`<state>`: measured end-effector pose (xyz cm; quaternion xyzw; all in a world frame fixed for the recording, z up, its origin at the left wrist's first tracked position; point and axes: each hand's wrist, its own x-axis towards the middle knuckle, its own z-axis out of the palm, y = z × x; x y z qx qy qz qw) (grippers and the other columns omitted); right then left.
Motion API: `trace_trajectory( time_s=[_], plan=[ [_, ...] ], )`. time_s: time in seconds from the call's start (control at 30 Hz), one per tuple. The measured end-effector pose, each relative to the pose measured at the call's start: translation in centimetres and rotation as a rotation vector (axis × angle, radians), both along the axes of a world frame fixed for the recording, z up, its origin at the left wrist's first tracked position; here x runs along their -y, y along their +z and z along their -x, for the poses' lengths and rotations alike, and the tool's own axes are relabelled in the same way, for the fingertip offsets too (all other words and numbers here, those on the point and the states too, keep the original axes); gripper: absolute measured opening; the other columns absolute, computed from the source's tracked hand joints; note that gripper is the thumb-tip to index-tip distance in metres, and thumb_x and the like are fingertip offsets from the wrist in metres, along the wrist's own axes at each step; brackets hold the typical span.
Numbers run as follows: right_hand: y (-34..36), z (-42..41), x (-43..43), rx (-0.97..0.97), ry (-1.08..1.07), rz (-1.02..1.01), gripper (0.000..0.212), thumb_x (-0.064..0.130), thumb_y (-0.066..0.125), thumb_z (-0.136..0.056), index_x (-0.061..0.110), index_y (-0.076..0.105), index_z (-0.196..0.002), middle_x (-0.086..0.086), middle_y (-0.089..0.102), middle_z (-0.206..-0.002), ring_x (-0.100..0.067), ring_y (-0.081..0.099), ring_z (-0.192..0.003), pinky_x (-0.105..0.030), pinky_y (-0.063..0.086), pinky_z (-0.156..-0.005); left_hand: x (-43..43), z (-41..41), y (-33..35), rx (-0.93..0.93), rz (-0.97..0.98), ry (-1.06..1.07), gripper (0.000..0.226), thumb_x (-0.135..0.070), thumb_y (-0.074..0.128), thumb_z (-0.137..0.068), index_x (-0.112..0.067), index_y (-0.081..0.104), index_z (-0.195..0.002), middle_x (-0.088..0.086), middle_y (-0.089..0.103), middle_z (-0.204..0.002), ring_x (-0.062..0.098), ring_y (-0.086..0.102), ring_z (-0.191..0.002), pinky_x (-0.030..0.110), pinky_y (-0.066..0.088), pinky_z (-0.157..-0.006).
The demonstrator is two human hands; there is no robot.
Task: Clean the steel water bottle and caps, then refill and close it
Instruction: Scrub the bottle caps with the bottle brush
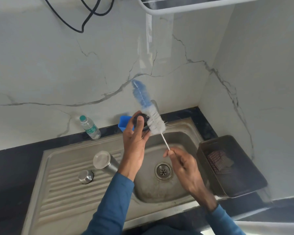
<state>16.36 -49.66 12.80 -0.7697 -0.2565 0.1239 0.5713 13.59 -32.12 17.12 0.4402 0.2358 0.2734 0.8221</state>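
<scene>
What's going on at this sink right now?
A person's left hand holds a dark cap while the right hand pinches the thin handle of a bottle brush, its bristles against the cap, above the sink. The steel bottle and a steel cap stand on the drainboard, untouched.

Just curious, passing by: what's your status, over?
Left hand grips dark cap. Right hand holds brush, bristles on cap. Steel bottle, steel cap on drainboard. No obstruction.
</scene>
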Motion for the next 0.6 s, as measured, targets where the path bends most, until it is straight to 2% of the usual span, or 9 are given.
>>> trace_trajectory(
  time_s=[0.1,0.2,0.3,0.4,0.47,0.53,0.6],
  plan=[
    [0.9,-1.0,-0.7,-0.019,-0.027,-0.023,0.026,0.018,0.052,-0.109,0.025,0.071,-0.093,0.007,0.040,-0.053,-0.008,0.034,-0.045,-0.027,0.030,-0.047,1.6,0.2,-0.1,0.023,-0.055,-0.092,0.032,-0.024,0.056,-0.108,-0.009,0.061,-0.137,0.008,0.073,-0.125,0.026,0.072,-0.114,0.040,0.058,-0.102],
    [2.5,-2.6,-1.6,0.049,-0.038,-0.057,0.027,0.021,0.050,-0.111,0.026,0.071,-0.095,-0.002,0.054,-0.063,-0.015,0.039,-0.048,-0.033,0.034,-0.047,2.6,0.2,0.2,0.064,-0.050,-0.137,0.039,-0.027,0.059,-0.104,-0.009,0.060,-0.138,0.012,0.072,-0.123,0.031,0.072,-0.112,0.041,0.059,-0.099],
    [1.9,-1.8,-1.3,0.085,-0.002,-0.042,0.026,0.022,0.051,-0.110,0.026,0.070,-0.093,0.003,0.044,-0.056,-0.011,0.035,-0.046,-0.031,0.030,-0.045,1.0,0.1,0.4,0.069,-0.031,-0.090,0.034,-0.024,0.055,-0.108,-0.010,0.061,-0.138,0.015,0.070,-0.133,0.032,0.068,-0.124,0.041,0.057,-0.102],
    [0.4,-0.3,-0.1,0.052,0.016,0.003,0.024,0.021,0.054,-0.109,0.026,0.070,-0.091,0.008,0.032,-0.053,-0.006,0.030,-0.047,-0.025,0.028,-0.048,-0.4,0.2,0.3,0.002,-0.011,-0.022,0.042,-0.031,0.058,-0.105,-0.012,0.060,-0.143,0.016,0.066,-0.141,0.024,0.069,-0.121,0.043,0.056,-0.107],
    [0.5,-0.8,-0.1,0.010,0.011,-0.004,0.025,0.019,0.053,-0.109,0.026,0.071,-0.092,0.008,0.033,-0.053,-0.007,0.030,-0.046,-0.025,0.027,-0.048,0.1,0.5,0.3,0.003,-0.026,-0.054,0.046,-0.034,0.059,-0.103,-0.012,0.059,-0.143,0.019,0.064,-0.143,0.027,0.067,-0.125,0.041,0.058,-0.104],
    [1.6,-2.1,-0.5,-0.001,-0.008,-0.030,0.027,0.019,0.051,-0.110,0.026,0.071,-0.093,0.007,0.039,-0.053,-0.009,0.034,-0.046,-0.026,0.029,-0.046,1.0,0.6,0.3,0.042,-0.046,-0.131,0.043,-0.031,0.057,-0.105,-0.010,0.059,-0.142,0.023,0.062,-0.144,0.038,0.064,-0.130,0.040,0.057,-0.103],
    [2.9,-3.3,-1.0,0.032,-0.022,-0.053,0.027,0.021,0.050,-0.111,0.027,0.071,-0.095,0.009,0.047,-0.056,-0.011,0.038,-0.046,-0.028,0.033,-0.047,1.6,0.7,0.6,0.057,-0.079,-0.192,0.040,-0.030,0.056,-0.106,-0.011,0.060,-0.141,0.025,0.061,-0.142,0.040,0.066,-0.127,0.042,0.056,-0.104]
  ],
)
